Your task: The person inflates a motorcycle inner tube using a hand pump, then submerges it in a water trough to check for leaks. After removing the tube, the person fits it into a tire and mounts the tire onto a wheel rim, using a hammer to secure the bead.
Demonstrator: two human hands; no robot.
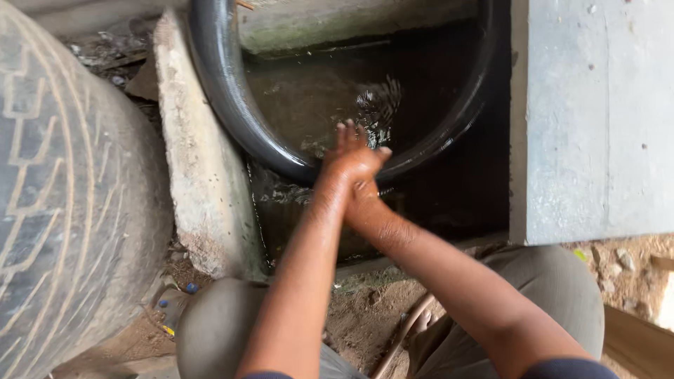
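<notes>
My left hand (pixel 351 156) and my right hand (pixel 366 203) are pressed together above a water-filled trough (pixel 449 189). The left hand lies on top, wet, fingers stretched out. The right hand is mostly hidden beneath it. A black inflated inner tube (pixel 223 84) sits half sunk in the dark water (pixel 309 98), and its near curve passes just under my hands. Ripples show on the water right beyond my fingertips. Neither hand holds anything that I can see.
A large worn tyre (pixel 63 189) fills the left side. A rough concrete wall (pixel 193 161) edges the trough on the left, and a grey concrete slab (pixel 597 119) on the right. My knees in grey trousers (pixel 562 288) are over sandy ground with small litter.
</notes>
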